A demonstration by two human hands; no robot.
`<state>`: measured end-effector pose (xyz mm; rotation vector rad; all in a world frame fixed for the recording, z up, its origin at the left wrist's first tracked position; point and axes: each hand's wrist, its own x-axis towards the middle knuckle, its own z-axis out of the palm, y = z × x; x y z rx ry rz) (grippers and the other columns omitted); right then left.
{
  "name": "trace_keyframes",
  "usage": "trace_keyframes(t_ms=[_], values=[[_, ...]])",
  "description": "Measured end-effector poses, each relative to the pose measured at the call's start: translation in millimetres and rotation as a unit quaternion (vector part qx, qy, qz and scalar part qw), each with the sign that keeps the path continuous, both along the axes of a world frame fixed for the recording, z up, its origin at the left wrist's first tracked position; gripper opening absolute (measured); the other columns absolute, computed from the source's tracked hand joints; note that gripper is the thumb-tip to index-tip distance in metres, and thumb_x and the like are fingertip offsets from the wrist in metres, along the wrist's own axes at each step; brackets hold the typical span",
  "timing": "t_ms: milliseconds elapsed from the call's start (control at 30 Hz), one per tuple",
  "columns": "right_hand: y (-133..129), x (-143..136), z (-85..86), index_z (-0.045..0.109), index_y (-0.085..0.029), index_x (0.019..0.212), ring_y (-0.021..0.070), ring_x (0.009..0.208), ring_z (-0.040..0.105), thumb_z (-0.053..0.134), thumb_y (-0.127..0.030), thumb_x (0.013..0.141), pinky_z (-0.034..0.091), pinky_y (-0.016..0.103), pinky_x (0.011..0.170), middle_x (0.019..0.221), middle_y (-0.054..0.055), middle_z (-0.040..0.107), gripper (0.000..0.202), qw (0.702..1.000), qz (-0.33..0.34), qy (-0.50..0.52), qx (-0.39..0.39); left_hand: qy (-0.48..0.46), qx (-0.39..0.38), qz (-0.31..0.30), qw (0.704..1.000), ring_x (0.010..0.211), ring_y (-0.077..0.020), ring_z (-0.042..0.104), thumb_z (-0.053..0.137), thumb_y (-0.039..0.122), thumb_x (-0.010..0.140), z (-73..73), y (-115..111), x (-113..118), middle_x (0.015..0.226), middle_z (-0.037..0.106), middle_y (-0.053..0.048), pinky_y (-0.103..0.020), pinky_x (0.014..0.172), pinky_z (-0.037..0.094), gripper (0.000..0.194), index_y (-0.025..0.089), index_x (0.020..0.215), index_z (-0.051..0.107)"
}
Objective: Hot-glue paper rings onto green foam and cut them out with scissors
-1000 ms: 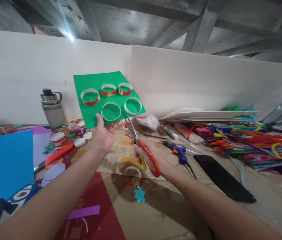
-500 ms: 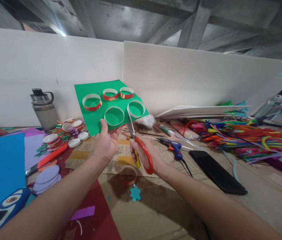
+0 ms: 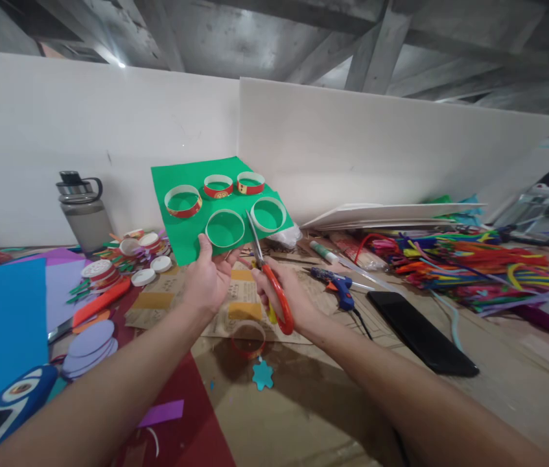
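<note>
My left hand (image 3: 209,279) grips the lower edge of a green sheet (image 3: 184,243), thumb on top, holding it up off the table. Several paper rings stand on the sheet; the ones farther back show red and gold outsides, like the red ring (image 3: 218,188). A white-edged ring (image 3: 225,228) is right by my left thumb. My right hand (image 3: 279,295) is closed around scissors (image 3: 281,305) with red and yellow handles. Their blades point up over the sheet, between the two front rings, and look nearly closed.
A glue gun (image 3: 342,288) and a black phone (image 3: 422,334) lie to the right, before a pile of pipe cleaners (image 3: 473,266). At left are a bottle (image 3: 84,217), purple discs (image 3: 92,340) and a blue sheet (image 3: 4,324). A teal flower shape (image 3: 263,375) lies in front.
The green sheet with its rings has shifted slightly right and down. The scissor blades have drawn closer together, and the right hand has tilted a little.
</note>
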<state>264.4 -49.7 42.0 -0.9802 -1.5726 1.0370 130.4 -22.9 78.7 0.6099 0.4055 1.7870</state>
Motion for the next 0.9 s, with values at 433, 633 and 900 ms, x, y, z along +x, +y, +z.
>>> trace_keyframes(t_ms=[433,633,900], values=[[-6,6,9.2,0.045,-0.023,0.074,0.0088,0.04,0.042,0.054,-0.046,0.087,0.035,0.021,0.036,0.054,-0.007,0.045,0.028,0.998,-0.06,-0.016,-0.007,0.016,0.036,-0.081,0.996,0.11,-0.0279,0.068,0.049,0.051,0.095,-2.1,-9,-2,0.1,0.077,-0.009,-0.051,0.1,0.052,0.039,0.021,0.111,0.067],[11,14,-1.1,0.049,-0.023,0.078,0.0099,0.04,0.042,0.058,-0.041,0.083,0.035,0.021,0.036,0.051,-0.007,0.045,0.02,0.996,-0.087,-0.037,-0.004,0.014,0.042,-0.093,0.995,0.119,-0.0346,0.062,0.047,0.067,0.088,5.8,7,-34,0.121,0.07,-0.013,-0.057,0.094,0.054,0.058,0.021,0.12,0.063],[20,21,-9.6,0.045,-0.025,0.078,0.012,0.044,0.047,0.059,-0.039,0.082,0.037,0.023,0.039,0.054,-0.006,0.048,0.021,0.996,-0.047,-0.07,0.021,0.149,0.0,-0.092,0.985,0.097,-0.0255,0.073,0.062,0.0,0.078,4.2,30,-75,0.1,0.076,-0.008,-0.044,0.088,0.06,0.049,0.021,0.122,0.061]])
